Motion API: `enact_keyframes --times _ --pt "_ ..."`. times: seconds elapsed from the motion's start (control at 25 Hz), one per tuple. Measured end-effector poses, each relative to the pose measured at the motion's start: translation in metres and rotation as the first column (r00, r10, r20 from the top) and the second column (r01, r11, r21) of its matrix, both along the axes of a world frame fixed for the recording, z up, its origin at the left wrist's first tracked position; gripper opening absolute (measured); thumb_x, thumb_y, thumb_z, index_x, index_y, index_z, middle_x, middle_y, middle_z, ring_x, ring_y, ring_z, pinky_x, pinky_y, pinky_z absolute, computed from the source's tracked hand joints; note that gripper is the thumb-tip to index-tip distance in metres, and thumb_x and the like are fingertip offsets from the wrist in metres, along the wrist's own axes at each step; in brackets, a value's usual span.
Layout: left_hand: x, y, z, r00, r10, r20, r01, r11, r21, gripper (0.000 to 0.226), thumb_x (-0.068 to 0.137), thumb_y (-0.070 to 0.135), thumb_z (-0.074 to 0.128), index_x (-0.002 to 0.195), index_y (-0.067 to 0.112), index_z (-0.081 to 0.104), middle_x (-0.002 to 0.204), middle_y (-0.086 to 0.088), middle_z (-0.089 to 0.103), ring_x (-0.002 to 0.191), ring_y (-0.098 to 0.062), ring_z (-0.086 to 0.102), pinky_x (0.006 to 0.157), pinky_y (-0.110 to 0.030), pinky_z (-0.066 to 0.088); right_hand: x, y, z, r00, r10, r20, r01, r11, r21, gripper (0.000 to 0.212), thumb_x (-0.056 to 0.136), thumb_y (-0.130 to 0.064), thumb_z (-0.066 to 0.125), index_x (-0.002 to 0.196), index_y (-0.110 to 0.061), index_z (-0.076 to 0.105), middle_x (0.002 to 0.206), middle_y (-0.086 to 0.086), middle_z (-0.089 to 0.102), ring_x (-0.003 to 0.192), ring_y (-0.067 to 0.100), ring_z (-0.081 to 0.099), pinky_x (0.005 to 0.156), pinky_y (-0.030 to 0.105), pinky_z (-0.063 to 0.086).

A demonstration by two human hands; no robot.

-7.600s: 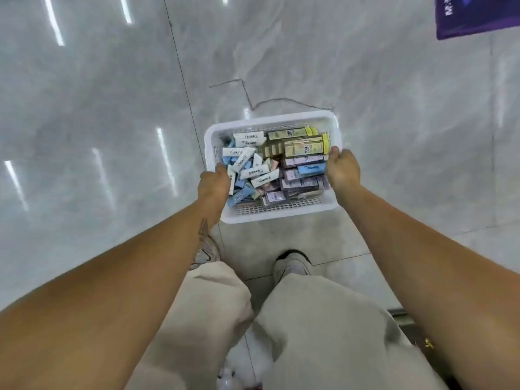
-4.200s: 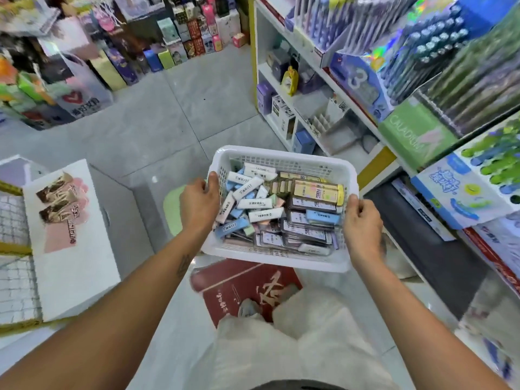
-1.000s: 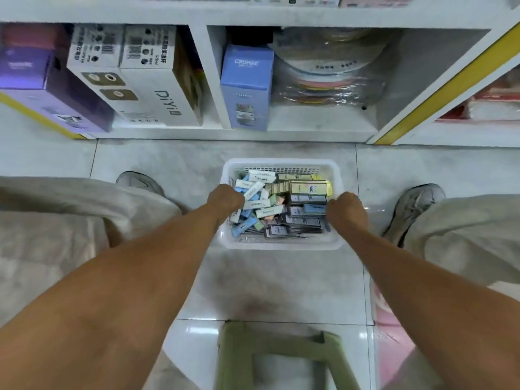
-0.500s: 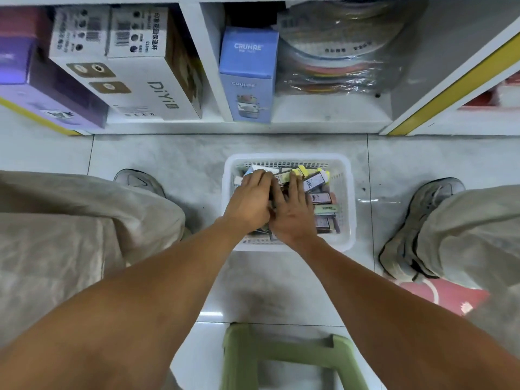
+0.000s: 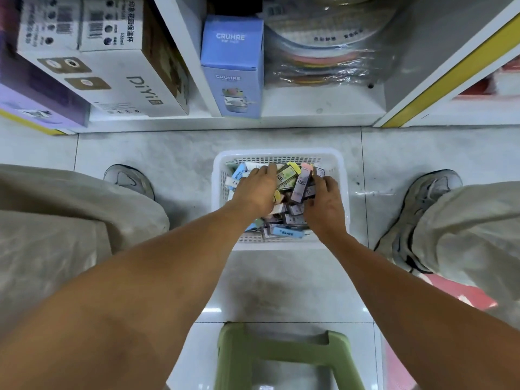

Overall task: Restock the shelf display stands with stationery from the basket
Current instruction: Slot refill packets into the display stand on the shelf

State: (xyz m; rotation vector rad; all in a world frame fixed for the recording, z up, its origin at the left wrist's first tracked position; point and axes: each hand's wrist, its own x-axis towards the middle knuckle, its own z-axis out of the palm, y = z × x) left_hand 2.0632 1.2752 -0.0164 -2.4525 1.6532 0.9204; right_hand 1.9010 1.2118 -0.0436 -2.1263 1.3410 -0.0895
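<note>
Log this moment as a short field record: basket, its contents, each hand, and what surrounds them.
basket: white plastic basket standing on the tiled floor in front of the bottom shelf
contents: heap of small stationery packs, mixed colours
left hand: left hand inside the basket, fingers over the packs; grip hidden
right hand: right hand gripping a bunch of upright packs
shelf stock: blue CRUHRE box, white DiYi box
near camera: green stool

Glossy grey tiled floor [image 5: 281, 277], white shelving [image 5: 309, 108], green stool [image 5: 281, 353]
</note>
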Motion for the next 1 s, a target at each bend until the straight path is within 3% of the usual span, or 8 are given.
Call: enact_keyframes --times 0.16,0.28,0.44,0.52,0.76,0.92,1.0 --pt "-0.003 -0.002 -0.006 0.998 0.025 -0.05 -0.02 0.995 0.095 0.102 0.075 0.032 0.08 0.151 0.007 0.017 0.146 -0.013 0.038 0.136 -0.031 0.034 0.109 -0.049 0.034 0.007 0.003 -0.004 1.0 -0.005 0.015 0.006 0.999 -0.048 0.049 0.086 -0.002 0.057 0.135 -0.003 0.053 0.131 0.018 0.052 0.115 0.035 0.046 0.099 0.04 0.043" --pt "0.002 -0.009 -0.012 1.0 0.015 -0.026 -0.012 0.994 0.108 0.097 0.071 0.045 0.082 0.143 0.008 0.029 0.137 -0.011 0.043 0.129 -0.03 0.039 0.104 -0.048 0.039 0.007 0.001 -0.008 0.999 -0.036 0.025 0.037 0.998 -0.053 0.047 0.084 -0.003 0.057 0.131 -0.004 0.054 0.13 0.016 0.052 0.116 0.034 0.046 0.1 0.042 0.044" --pt "0.003 -0.018 -0.019 0.981 0.087 -0.174 -0.07 0.992 0.1 0.076 0.069 0.032 0.086 0.122 0.006 0.039 0.099 -0.007 0.057 0.095 -0.028 0.058 0.07 -0.033 0.044 0.007 -0.001 -0.01 0.995 -0.053 0.08 0.058 0.997 -0.056 0.045 0.082 -0.004 0.06 0.127 -0.002 0.057 0.126 0.017 0.054 0.114 0.034 0.047 0.097 0.044 0.045" --pt "0.002 -0.022 -0.02 0.965 0.107 -0.239 -0.088 0.992 0.089 0.069 0.072 0.024 0.083 0.121 0.007 0.037 0.089 -0.004 0.057 0.082 -0.024 0.059 0.062 -0.031 0.043 0.007 0.001 -0.009 0.991 -0.068 0.114 0.074 0.996 -0.052 0.044 0.082 -0.007 0.063 0.125 -0.002 0.056 0.122 0.017 0.055 0.11 0.033 0.049 0.093 0.043 0.047" --pt "0.01 -0.022 -0.02 0.99 0.028 -0.139 -0.025 0.999 0.022 0.043 0.084 0.008 0.065 0.119 0.006 0.04 0.086 -0.009 0.058 0.073 -0.026 0.055 0.053 -0.033 0.04 0.009 0.001 -0.009 0.996 -0.001 0.086 0.005 0.999 -0.05 0.04 0.085 -0.012 0.065 0.122 -0.001 0.055 0.122 0.016 0.055 0.11 0.032 0.049 0.096 0.04 0.044" --pt "0.027 -0.017 -0.007 0.954 0.099 -0.283 -0.084 0.994 0.066 0.036 0.089 0.01 0.063 0.118 0.006 0.042 0.08 -0.003 0.052 0.072 -0.02 0.053 0.051 -0.028 0.038 0.002 -0.002 -0.007 1.0 0.026 0.008 -0.026 0.999 -0.022 0.042 0.083 -0.006 0.059 0.124 -0.005 0.055 0.125 0.013 0.054 0.112 0.03 0.048 0.095 0.039 0.045" --pt "0.033 -0.012 0.006 0.908 0.18 -0.379 -0.157 0.984 0.089 0.036 0.086 0.014 0.068 0.115 0.007 0.047 0.088 -0.005 0.057 0.079 -0.022 0.059 0.054 -0.029 0.043 0.002 -0.002 -0.001 0.998 0.052 -0.047 -0.051 0.998 0.027 0.044 0.084 -0.008 0.059 0.128 -0.008 0.053 0.128 0.011 0.052 0.116 0.03 0.047 0.096 0.039 0.044"
